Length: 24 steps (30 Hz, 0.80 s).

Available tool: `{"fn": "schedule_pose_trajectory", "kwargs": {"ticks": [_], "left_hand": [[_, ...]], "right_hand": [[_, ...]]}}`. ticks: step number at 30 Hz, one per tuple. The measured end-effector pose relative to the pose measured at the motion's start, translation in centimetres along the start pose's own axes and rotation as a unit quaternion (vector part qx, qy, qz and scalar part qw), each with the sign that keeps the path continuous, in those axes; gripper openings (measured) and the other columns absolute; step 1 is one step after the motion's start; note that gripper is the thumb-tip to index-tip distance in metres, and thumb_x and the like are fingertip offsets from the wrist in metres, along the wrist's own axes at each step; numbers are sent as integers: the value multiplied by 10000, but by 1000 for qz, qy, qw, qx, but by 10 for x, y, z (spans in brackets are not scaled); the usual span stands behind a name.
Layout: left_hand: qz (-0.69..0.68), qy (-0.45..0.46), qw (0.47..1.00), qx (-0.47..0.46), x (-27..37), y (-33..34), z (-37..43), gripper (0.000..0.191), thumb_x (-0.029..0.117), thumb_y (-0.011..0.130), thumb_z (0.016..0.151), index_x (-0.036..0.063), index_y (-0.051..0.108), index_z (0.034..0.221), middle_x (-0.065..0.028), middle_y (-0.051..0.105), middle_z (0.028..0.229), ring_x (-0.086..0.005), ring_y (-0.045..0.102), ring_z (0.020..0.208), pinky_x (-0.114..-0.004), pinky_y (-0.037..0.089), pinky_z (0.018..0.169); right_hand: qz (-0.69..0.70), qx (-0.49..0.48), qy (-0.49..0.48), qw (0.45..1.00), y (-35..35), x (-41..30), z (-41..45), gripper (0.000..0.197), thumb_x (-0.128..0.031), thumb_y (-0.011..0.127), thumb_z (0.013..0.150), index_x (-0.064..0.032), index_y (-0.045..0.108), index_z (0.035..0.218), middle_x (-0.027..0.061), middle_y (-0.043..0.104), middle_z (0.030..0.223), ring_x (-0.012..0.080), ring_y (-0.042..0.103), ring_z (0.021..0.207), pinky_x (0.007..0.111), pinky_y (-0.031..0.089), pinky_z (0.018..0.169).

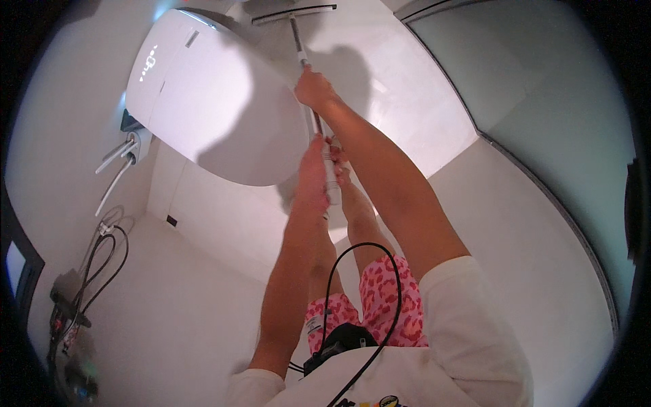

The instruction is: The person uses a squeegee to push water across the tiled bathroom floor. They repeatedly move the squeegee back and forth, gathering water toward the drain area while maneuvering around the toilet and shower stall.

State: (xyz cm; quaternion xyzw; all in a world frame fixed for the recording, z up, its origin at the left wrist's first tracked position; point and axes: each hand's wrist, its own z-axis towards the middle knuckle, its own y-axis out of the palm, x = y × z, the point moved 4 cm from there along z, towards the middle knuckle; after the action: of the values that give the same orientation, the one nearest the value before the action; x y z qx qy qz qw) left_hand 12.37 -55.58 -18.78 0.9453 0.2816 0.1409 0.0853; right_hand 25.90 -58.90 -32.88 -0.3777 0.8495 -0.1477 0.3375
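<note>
Both my hands grip the pole of a floor squeegee (pixel 296 35). My right hand (pixel 315 90) is closed round the upper part of the pole, nearer the blade. Lower down, my left hand (pixel 314 175) holds the pole by its pale handle end, close to my body. The wide blade (pixel 295 14) rests at the top of the view, against the pale floor as far as I can tell. A large white smart toilet (pixel 213 102), its lid down and a lit display on it, stands just left of the pole.
A frosted glass panel (pixel 529 76) with a dark frame curves along the right. Toothbrush-like white items sit in a holder (pixel 136 145) on the left wall. Looped dark cables (pixel 104 254) hang below it. A small dark square (pixel 172 221) lies at the wall's foot. A black cable (pixel 399 285) loops before my body.
</note>
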Motion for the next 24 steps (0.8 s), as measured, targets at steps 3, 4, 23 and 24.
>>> {"fn": "schedule_pose_trajectory", "kwargs": {"ticks": [3, 4, 23, 24], "left_hand": [[-15, -25, 999, 21, -45, 17, -10, 268, 360, 422, 931, 98, 481, 926, -12, 495, 686, -105, 447, 510, -246, 380, 436], [1, -44, 999, 29, -59, 24, -22, 263, 354, 442, 915, 92, 462, 928, -24, 489, 681, -124, 443, 498, -259, 368, 410], [270, -142, 950, -57, -125, 3, -125, 259, 301, 416, 937, 67, 480, 1025, -42, 519, 742, -108, 499, 519, -266, 426, 428], [268, -102, 954, -87, -121, 1, -106, 265, 287, 430, 932, 64, 477, 1066, -45, 524, 748, -107, 502, 525, -261, 424, 424]], "right_hand": [[-42, 18, -32, 998, -10, 35, -32, 512, -142, 426, 871, 60, 294, 1323, 234, 616, 975, 352, 624, 890, 424, 502, 779], [-84, 21, -35, 996, -10, 52, -45, 507, -140, 418, 876, 54, 297, 1328, 232, 619, 958, 342, 630, 869, 424, 509, 756], [74, 77, 115, 988, -24, 176, -205, 313, -216, 421, 851, 24, 439, 1052, 331, 582, 907, 485, 567, 879, 537, 452, 793], [93, 89, 136, 982, -23, 186, -187, 342, -214, 415, 851, 31, 422, 1089, 342, 576, 933, 488, 561, 906, 536, 444, 815]]}}
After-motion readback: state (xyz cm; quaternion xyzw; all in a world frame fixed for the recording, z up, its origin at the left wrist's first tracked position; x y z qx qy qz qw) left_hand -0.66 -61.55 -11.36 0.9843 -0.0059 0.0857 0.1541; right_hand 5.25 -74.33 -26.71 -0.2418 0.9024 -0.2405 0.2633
